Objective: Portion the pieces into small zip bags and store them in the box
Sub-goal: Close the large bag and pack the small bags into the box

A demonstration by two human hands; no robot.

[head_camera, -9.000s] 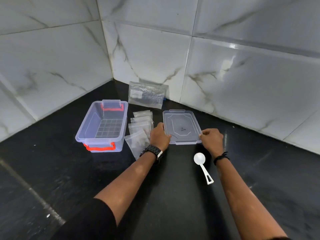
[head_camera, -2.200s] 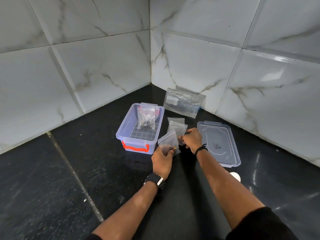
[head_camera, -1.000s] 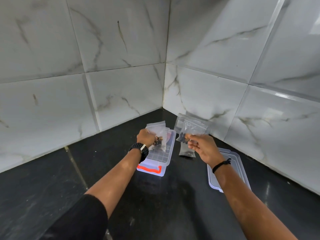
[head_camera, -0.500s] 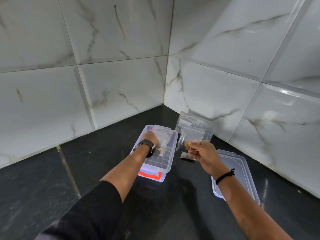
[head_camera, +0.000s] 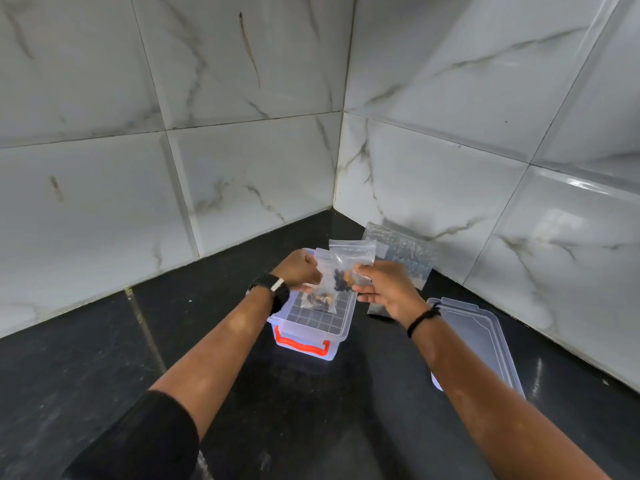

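Both hands are working over the clear box with the orange latch. Left hand is pinching a filled zip bag that is hanging down into the box, dark pieces at its bottom. Right hand, half a second ago holding off to the right of the box, is now bringing a second filled bag over the box's right rim, thumb and fingers pinching it. So two portions are going into storage almost together. Lid is lying right of the box, off. Big supply bag is leaning on the wall tiles behind the box. Judging: storing well under way, lidding not done.
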